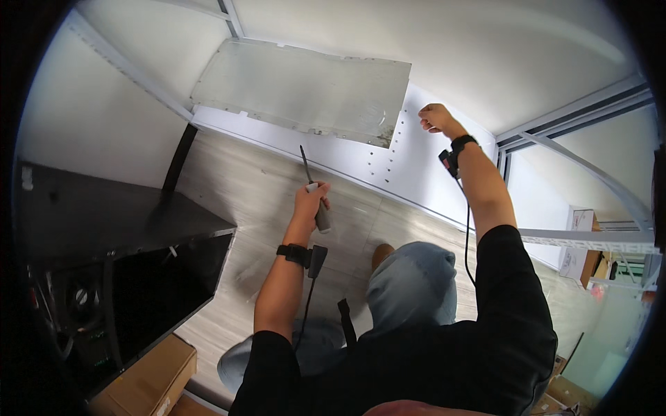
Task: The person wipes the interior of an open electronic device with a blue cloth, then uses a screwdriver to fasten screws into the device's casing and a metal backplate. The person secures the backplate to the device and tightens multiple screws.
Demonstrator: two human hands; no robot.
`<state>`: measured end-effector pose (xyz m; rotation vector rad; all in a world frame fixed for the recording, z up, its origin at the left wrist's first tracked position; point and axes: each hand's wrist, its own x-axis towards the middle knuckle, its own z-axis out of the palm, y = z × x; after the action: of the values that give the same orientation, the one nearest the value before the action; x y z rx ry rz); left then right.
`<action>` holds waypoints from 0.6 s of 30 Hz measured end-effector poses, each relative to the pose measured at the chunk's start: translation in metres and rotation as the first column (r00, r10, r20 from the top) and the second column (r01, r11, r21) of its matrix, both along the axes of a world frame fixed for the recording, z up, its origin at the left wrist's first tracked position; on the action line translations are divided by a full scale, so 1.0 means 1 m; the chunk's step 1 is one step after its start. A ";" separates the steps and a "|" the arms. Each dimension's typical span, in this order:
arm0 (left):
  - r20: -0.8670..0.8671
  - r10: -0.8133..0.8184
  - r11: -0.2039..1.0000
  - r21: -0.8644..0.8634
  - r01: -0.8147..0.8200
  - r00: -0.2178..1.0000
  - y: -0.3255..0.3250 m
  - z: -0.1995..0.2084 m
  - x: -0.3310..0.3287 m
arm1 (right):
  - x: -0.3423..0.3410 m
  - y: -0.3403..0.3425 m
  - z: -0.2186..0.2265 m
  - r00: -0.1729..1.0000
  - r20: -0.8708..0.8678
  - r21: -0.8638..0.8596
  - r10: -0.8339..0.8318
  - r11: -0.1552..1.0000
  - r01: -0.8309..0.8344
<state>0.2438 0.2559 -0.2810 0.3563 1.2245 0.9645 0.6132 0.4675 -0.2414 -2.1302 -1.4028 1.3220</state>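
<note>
Tool (322, 218) and left hand (309, 201) go together: the fingers are wrapped around it in a firm grip. It has a fat grey handle, a pale part near the thumb, and a long, thin, dark rod that points away from the person. The tip shows by the front edge of a long white board (424, 182) — I cannot tell if it touches.

The right hand (436, 119) is up by the right end of the board, with its fingers curled in. I cannot tell if it pinches something small or nothing at all.

A big thin panel (305, 83) lies on the left and back part of the board. It is pale grey and a bit shiny, with little notches along its sides. Dark smudges sit at its front right corner, close to a curved shiny mark. Just past that corner, small dark bits (389, 170) are spread in rough rows on the board — too tiny to tell what they are.

A big black case (132, 201) with an open side stands off the board's front left corner, and a brown box (152, 381) is near it.
</note>
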 end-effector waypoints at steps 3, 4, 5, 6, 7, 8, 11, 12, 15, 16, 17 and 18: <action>0.079 -0.037 0.999 -0.010 0.038 0.996 0.019 -0.005 0.021 | 0.010 0.010 -0.060 0.994 0.029 0.124 -0.107 0.987 0.103; 0.112 -0.061 0.998 0.002 0.061 0.992 0.028 -0.008 0.030 | 0.017 0.014 -0.081 0.989 0.127 0.228 -0.079 0.972 0.048; 0.145 -0.086 0.996 0.015 0.085 0.986 0.037 -0.010 0.039 | 0.023 0.016 -0.101 0.972 0.228 0.324 -0.062 0.946 -0.016; 0.157 -0.053 0.998 -0.010 0.055 0.986 0.045 -0.011 0.049 | 0.028 0.021 -0.117 0.944 0.326 0.408 -0.049 0.908 -0.093; 0.162 0.000 0.999 -0.038 0.006 0.987 0.049 -0.012 0.054 | 0.016 0.025 -0.122 0.950 0.302 0.396 -0.074 0.917 -0.054; 0.166 0.050 0.997 -0.067 -0.040 0.985 0.054 -0.015 0.058 | 0.005 0.027 -0.127 0.955 0.280 0.382 -0.102 0.924 -0.013; 0.217 0.125 0.987 -0.124 -0.099 0.968 0.064 -0.035 0.063 | -0.021 0.031 -0.113 0.930 0.329 0.336 -0.161 0.941 0.044; 0.235 0.140 0.986 -0.122 -0.113 0.962 0.069 -0.037 0.069 | -0.020 0.032 -0.110 0.923 0.340 0.324 -0.178 0.944 0.063; 0.280 0.198 0.978 -0.124 -0.169 0.939 0.085 -0.037 0.081 | -0.015 0.032 -0.116 0.916 0.330 0.329 -0.228 0.937 0.115; 0.292 0.222 0.973 -0.127 -0.192 0.930 0.089 -0.035 0.084 | -0.013 0.034 -0.117 0.915 0.318 0.342 -0.248 0.930 0.133; 0.304 0.246 0.968 -0.131 -0.216 0.920 0.094 -0.034 0.087 | -0.011 0.035 -0.117 0.918 0.316 0.344 -0.238 0.931 0.123; 0.323 0.258 0.966 -0.113 -0.234 0.910 0.098 -0.039 0.087 | -0.011 0.036 -0.117 0.923 0.313 0.346 -0.225 0.932 0.110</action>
<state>0.3310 0.3536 -0.3199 -0.0259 1.0002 1.1419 0.6021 0.5032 -0.3587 -2.2633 -1.4009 0.6159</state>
